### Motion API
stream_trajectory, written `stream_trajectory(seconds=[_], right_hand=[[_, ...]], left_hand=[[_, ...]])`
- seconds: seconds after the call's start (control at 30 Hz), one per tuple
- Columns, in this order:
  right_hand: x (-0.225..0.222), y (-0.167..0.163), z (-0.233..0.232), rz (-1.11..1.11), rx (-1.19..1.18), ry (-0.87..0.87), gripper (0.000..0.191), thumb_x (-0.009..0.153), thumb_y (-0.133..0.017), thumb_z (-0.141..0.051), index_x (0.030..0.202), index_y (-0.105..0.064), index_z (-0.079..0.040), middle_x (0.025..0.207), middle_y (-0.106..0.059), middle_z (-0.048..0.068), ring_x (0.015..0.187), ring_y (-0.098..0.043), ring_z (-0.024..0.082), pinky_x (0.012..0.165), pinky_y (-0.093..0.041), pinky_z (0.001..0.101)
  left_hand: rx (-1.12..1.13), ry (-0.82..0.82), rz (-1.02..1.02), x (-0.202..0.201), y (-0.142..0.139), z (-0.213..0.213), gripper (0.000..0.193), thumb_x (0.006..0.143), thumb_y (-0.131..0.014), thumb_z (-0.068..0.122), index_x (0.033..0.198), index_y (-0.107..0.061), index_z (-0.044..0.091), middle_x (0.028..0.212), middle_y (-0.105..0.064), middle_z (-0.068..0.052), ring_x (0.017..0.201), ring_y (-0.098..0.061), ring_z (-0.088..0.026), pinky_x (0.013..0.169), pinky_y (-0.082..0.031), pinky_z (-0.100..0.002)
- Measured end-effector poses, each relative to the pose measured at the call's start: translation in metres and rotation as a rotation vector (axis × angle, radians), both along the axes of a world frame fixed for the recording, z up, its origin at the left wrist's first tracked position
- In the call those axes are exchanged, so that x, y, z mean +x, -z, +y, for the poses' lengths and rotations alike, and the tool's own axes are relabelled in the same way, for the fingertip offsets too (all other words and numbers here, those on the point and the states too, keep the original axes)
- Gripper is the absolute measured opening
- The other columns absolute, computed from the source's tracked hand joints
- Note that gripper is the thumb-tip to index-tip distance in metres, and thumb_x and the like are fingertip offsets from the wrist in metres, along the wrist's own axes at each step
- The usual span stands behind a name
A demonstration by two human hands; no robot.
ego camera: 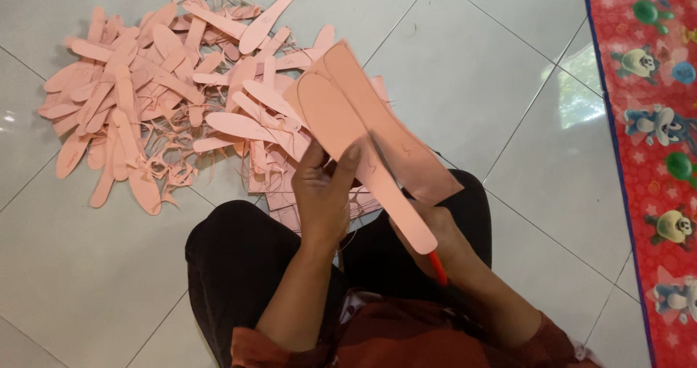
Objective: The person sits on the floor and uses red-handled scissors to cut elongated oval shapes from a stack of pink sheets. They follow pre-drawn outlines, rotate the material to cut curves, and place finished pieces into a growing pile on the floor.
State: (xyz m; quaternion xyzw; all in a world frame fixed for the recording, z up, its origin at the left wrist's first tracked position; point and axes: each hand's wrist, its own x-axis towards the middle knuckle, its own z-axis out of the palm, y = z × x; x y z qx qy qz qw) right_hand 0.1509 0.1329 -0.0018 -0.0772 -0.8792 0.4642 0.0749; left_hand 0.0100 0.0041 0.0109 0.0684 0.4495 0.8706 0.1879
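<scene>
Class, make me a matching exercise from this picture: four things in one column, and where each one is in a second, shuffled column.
Things:
1. pink sheet
2. red handle
3. pile of cut shapes
4. patterned mat

Places:
A. along the picture's right edge
B. held up by the left hand
C. on the floor tiles, upper left
D. below the right hand

Pairs: 1-B, 2-D, 3-C, 4-A

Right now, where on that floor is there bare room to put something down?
Bare tile floor lies between the pink foam sheet and the red patterned mat, and again at lower left beside the knee. The upper left is crowded with the pile of cut insole pieces.
</scene>
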Motion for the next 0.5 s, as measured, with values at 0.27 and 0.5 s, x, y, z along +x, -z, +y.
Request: stream_trajectory(seconds=[0.27,0.5], right_hand=[[-0.012,-0.022,0.002,-0.360,-0.213,0.114,0.012,0.092,-0.062,-0.010,0.095,-0.063,0.001,0.070,-0.060,0.004,0.059,-0.056,0.013,0.054,-0.049,0.0282],[-0.007,-0.009,0.014,-0.377,-0.276,0.098,0.020,0.091,-0.060,-0.013,0.105,-0.066,0.001,0.073,-0.060,0.000,0.061,-0.056,0.009,0.055,-0.049,0.0272]], left_hand=[[-0.087,0.072,0.040,0.010,-0.001,0.001,0.026,0.099,-0.071,0.008,0.122,-0.068,-0.002,0.105,-0.073,-0.007,0.090,-0.068,-0.010,0.078,-0.061,-0.027],[-0.043,0.105,0.004,0.013,-0.002,0.002,0.022,0.098,-0.071,0.009,0.117,-0.069,-0.003,0.103,-0.074,-0.007,0.087,-0.070,-0.011,0.076,-0.063,-0.030]])
